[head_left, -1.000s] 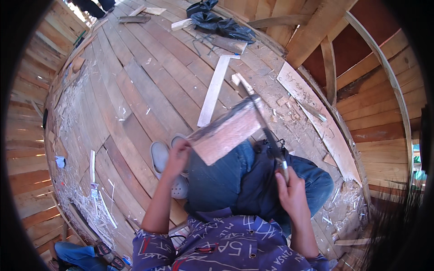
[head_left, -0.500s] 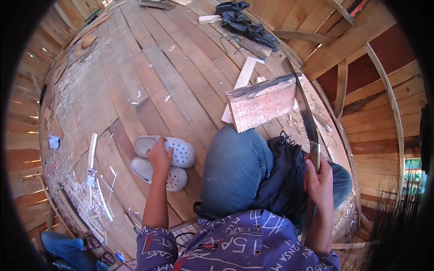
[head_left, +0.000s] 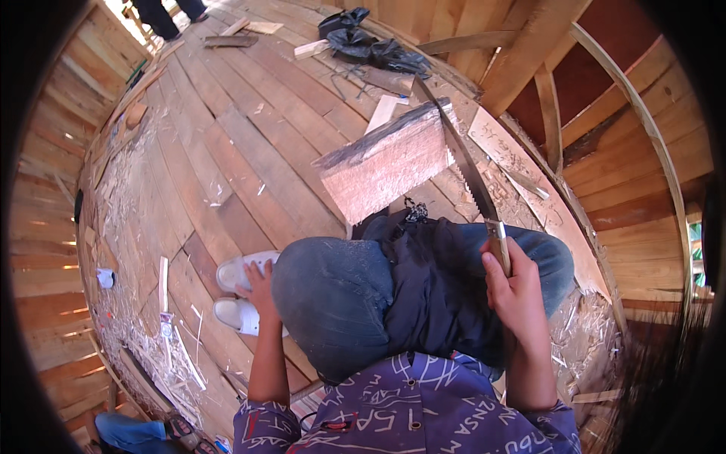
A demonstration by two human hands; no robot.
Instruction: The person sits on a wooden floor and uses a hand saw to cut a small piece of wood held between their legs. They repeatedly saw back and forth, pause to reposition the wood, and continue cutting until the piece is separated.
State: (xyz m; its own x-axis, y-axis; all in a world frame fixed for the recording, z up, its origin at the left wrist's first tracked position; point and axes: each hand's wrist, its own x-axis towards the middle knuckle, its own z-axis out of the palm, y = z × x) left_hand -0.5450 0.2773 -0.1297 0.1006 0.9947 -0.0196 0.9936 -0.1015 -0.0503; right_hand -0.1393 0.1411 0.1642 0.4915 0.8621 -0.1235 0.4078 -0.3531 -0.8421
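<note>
My right hand is wrapped round the handle of a long hand saw. Its toothed blade slants up and away, alongside the right end of a thick board; I cannot tell whether they touch. The board stands tilted beyond my knees, dark along its upper edge and pale reddish on its face. My left hand rests with fingers spread at a pair of light grey clogs, left of my knee. The knee hides part of the hand and clogs.
Black plastic bags and small timber pieces lie at the far end. Wood shavings litter the left floor, and a pale plank runs along the right wall. Another person's legs stand far left; blue trousers show lower left.
The view has shifted. My knees have moved left, and the near knee now covers part of the clogs. The board's left end has swung left and nearer. Someone's legs have appeared at the far left.
</note>
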